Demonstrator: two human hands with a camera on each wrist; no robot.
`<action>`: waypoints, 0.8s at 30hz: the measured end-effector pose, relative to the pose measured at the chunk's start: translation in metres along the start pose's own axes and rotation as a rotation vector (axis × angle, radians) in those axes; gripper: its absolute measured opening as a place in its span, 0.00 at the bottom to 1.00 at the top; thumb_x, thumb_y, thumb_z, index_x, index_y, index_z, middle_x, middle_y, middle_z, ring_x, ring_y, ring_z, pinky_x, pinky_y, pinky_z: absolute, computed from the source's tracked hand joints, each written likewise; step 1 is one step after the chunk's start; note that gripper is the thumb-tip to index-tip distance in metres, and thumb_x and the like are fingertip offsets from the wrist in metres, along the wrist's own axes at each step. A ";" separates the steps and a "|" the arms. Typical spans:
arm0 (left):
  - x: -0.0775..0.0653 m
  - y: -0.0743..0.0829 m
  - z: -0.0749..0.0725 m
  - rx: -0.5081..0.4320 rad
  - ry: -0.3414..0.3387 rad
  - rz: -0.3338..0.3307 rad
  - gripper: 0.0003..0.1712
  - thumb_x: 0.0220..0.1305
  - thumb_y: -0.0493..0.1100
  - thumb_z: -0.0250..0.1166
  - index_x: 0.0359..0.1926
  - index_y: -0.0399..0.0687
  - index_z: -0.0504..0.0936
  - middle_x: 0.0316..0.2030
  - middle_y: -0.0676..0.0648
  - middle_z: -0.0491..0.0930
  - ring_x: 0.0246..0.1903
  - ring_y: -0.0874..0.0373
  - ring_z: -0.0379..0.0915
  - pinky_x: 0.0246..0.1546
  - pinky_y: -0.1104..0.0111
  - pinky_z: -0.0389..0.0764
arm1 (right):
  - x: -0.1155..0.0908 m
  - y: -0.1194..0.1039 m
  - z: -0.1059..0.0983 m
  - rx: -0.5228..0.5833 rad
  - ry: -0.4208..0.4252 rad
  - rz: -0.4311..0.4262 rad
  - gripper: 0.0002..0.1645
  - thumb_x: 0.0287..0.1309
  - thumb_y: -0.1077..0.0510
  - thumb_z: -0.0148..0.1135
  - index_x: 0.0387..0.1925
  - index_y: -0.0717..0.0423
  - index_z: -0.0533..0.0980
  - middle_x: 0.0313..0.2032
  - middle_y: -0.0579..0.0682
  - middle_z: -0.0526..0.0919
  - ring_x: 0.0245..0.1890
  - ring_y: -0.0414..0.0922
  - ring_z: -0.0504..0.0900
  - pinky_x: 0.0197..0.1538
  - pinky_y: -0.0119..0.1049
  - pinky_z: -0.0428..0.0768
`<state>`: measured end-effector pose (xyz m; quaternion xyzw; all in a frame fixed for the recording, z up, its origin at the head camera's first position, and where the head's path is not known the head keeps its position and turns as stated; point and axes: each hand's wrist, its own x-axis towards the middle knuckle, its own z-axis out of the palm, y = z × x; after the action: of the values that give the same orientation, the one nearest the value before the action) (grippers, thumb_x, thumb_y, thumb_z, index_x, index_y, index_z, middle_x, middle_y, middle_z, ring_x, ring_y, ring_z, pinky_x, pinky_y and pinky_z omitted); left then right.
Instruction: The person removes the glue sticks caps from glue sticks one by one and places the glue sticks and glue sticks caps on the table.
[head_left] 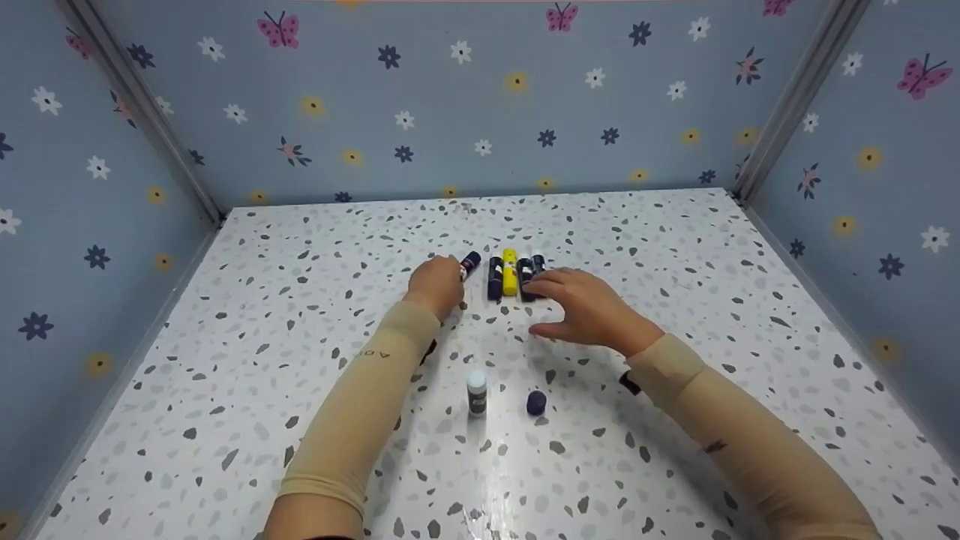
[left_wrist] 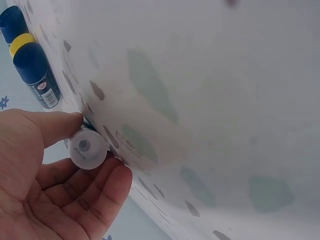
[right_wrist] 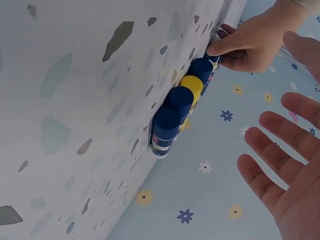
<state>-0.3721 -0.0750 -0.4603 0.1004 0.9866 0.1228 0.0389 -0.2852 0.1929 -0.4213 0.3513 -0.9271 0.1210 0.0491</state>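
Note:
My left hand (head_left: 436, 285) grips a dark blue glue stick (head_left: 470, 264) that lies slanted at the left of a row. In the left wrist view, the thumb and fingers curl round its white round end (left_wrist: 88, 148). Several glue sticks lie side by side in that row, among them a yellow one (head_left: 510, 271) between dark blue ones (head_left: 495, 278). My right hand (head_left: 581, 304) is beside the row's right end, fingers spread and holding nothing. Nearer to me stand a small tube with a pale top (head_left: 477, 394) and, apart from it, a dark blue cap (head_left: 536, 403).
The speckled white table (head_left: 315, 300) carries everything. Flower-patterned panels (head_left: 465, 97) close it in at the back and on both sides, with grey metal posts (head_left: 795, 97) at the corners.

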 end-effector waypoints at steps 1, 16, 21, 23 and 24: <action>0.000 -0.001 0.000 0.002 0.000 0.000 0.12 0.77 0.38 0.64 0.52 0.34 0.86 0.47 0.36 0.90 0.49 0.42 0.89 0.56 0.50 0.88 | 0.002 0.000 -0.001 0.000 -0.005 0.004 0.39 0.65 0.41 0.78 0.71 0.56 0.79 0.68 0.57 0.83 0.69 0.59 0.81 0.71 0.60 0.79; -0.010 -0.008 -0.012 -0.034 0.004 -0.001 0.16 0.73 0.36 0.65 0.57 0.35 0.87 0.52 0.37 0.90 0.51 0.42 0.87 0.59 0.48 0.86 | 0.020 -0.002 -0.014 -0.036 -0.035 0.038 0.38 0.66 0.41 0.77 0.71 0.51 0.79 0.69 0.56 0.83 0.69 0.58 0.81 0.72 0.60 0.78; -0.013 -0.010 -0.019 -0.046 0.013 0.011 0.08 0.73 0.34 0.63 0.45 0.36 0.88 0.42 0.38 0.91 0.38 0.46 0.86 0.50 0.50 0.88 | 0.025 -0.001 -0.018 -0.037 -0.028 0.035 0.38 0.66 0.42 0.77 0.71 0.53 0.79 0.68 0.56 0.83 0.68 0.58 0.82 0.72 0.59 0.79; -0.015 -0.011 -0.021 -0.052 0.019 0.018 0.09 0.72 0.34 0.64 0.46 0.35 0.88 0.41 0.38 0.91 0.39 0.45 0.88 0.50 0.51 0.89 | 0.026 -0.001 -0.019 -0.039 -0.010 0.020 0.37 0.66 0.43 0.77 0.71 0.53 0.79 0.68 0.56 0.83 0.68 0.58 0.82 0.71 0.59 0.79; -0.015 -0.012 -0.022 -0.053 0.019 0.023 0.09 0.72 0.34 0.64 0.46 0.35 0.88 0.42 0.38 0.91 0.39 0.45 0.88 0.51 0.51 0.89 | 0.027 0.000 -0.020 -0.041 0.000 0.012 0.37 0.66 0.43 0.77 0.70 0.53 0.79 0.68 0.56 0.83 0.68 0.58 0.82 0.71 0.59 0.79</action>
<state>-0.3614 -0.0948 -0.4412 0.1096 0.9821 0.1502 0.0308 -0.3052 0.1802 -0.3975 0.3446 -0.9315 0.1024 0.0554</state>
